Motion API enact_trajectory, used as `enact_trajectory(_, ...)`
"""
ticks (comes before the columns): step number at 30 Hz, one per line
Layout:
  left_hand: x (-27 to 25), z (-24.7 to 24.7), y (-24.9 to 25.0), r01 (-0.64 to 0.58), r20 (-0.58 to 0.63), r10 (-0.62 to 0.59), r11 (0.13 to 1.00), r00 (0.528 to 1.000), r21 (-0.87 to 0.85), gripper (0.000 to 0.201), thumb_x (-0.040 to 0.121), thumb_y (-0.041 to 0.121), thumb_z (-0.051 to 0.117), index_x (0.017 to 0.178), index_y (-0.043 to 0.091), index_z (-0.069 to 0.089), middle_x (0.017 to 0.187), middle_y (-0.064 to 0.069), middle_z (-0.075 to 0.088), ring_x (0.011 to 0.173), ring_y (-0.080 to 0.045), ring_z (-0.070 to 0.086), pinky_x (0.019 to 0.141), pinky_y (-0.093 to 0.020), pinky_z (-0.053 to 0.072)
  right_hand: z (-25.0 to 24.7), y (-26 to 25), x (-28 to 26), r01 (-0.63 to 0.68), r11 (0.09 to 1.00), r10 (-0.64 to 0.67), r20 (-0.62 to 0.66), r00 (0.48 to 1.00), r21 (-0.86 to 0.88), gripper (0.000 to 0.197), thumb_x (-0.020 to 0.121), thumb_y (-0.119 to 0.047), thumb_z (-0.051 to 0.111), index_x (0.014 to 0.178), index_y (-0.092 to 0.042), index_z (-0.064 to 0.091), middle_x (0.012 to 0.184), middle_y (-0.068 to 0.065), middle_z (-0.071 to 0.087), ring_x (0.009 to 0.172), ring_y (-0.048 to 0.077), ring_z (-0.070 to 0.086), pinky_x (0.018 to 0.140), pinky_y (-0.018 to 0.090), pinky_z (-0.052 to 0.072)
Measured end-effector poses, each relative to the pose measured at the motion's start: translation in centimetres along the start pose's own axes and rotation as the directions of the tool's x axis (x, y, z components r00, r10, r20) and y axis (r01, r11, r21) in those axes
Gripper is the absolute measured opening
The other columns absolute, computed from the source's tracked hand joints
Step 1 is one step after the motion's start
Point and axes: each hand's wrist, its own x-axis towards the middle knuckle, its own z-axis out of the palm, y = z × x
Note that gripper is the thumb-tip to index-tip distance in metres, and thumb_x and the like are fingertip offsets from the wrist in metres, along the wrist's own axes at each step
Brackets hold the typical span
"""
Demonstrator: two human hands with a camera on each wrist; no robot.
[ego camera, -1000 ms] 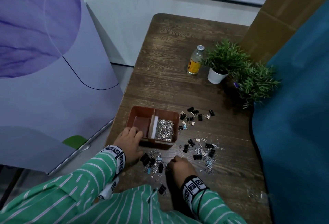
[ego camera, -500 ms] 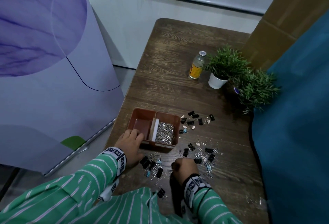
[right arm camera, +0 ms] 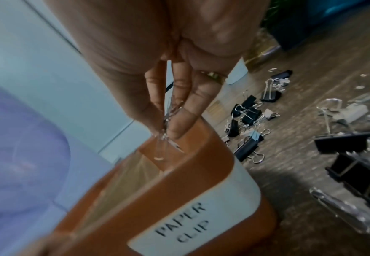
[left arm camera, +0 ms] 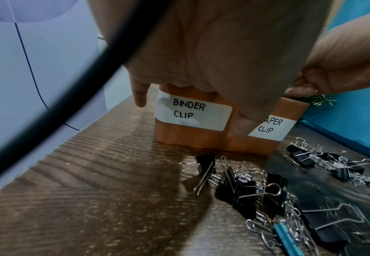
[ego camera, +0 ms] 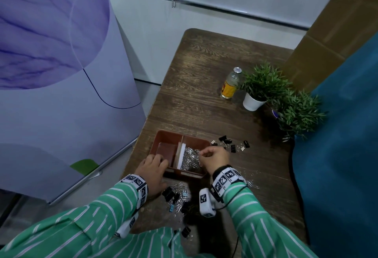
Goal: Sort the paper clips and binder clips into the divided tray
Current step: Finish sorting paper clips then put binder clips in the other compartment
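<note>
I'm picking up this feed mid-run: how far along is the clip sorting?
Partly done. The tray's PAPER CLIP compartment already holds a silver pile; the BINDER CLIP side looks bare. In hand: the right hand pinches paper clips over that compartment while the left hand steadies the tray. Left: every black binder clip and loose paper clips remain on the table.

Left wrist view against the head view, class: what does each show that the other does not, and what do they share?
Only the left wrist view shows the handwritten BINDER CLIP label and the partly covered label beside it. Only the head view shows inside the tray: paper clips piled in the right compartment, the left one bare, plus the bottle and plants. Both show the left hand on the tray front and loose binder clips on the table.
</note>
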Motion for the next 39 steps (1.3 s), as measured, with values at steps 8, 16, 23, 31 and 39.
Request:
enact_trajectory(8,0.0,0.3,-0.1,-0.005,-0.016,0.004,1.0,1.0,-0.027,0.064,0.071,0.057,0.052,0.126,0.026,0.04,0.131,0.0,0.039,0.116,-0.024,0.038,0.102,-0.04,0.041,1.3,0.5,-1.3,0.057,0.991,-0.053,-0.036,0.998,0.118,0.023,0.099,-0.018,0.062,0.115,-0.025,0.075,0.098,-0.02,0.071,0.077,0.006,0.07,0.067,0.02,0.057)
enact_trajectory(16,0.1,0.8,-0.5,-0.024,-0.039,0.022,0.999,0.999,-0.038,0.067,0.067,0.062,0.044,0.123,0.025,0.045,0.129,-0.001,0.044,0.114,-0.025,0.04,0.097,-0.042,0.044,-1.6,9.2,-7.8,-0.03,0.991,0.054,-0.189,0.981,0.128,0.017,0.091,-0.018,0.071,0.095,-0.034,0.068,0.094,-0.012,0.07,0.077,-0.002,0.065,0.072,0.024,0.058)
enact_trajectory(23,0.0,0.3,-0.2,-0.036,-0.074,0.032,0.998,0.997,-0.051,0.07,0.068,0.066,0.041,0.122,0.023,0.051,0.129,-0.003,0.048,0.116,-0.027,0.044,0.098,-0.043,0.046,-6.5,19.2,-9.8,-0.135,0.96,0.082,-0.216,0.973,-0.244,0.019,0.08,-0.011,0.077,0.091,-0.025,0.073,0.09,-0.008,0.065,0.08,0.014,0.063,0.082,0.035,0.057)
enact_trajectory(31,-0.3,0.2,0.0,-0.016,-0.049,0.015,0.999,0.999,-0.034,0.064,0.068,0.056,0.056,0.122,0.023,0.053,0.127,-0.004,0.05,0.115,-0.028,0.043,0.097,-0.042,0.046,-7.9,19.1,-7.7,-0.071,0.975,0.054,-0.085,0.995,-0.213,0.029,0.089,-0.018,0.071,0.116,-0.031,0.075,0.107,-0.015,0.063,0.093,0.008,0.062,0.096,0.033,0.054)
enact_trajectory(39,-0.4,-0.2,0.2,-0.013,-0.042,0.011,0.999,0.999,-0.037,0.066,0.066,0.055,0.056,0.121,0.02,0.054,0.123,-0.006,0.053,0.112,-0.031,0.046,0.094,-0.045,0.049,-8.6,18.0,-6.6,-0.2,0.974,0.183,-0.155,0.971,-0.105,0.066,0.092,-0.009,0.065,0.15,-0.03,0.041,0.13,-0.01,0.052,0.115,0.016,0.059,0.103,0.034,0.051)
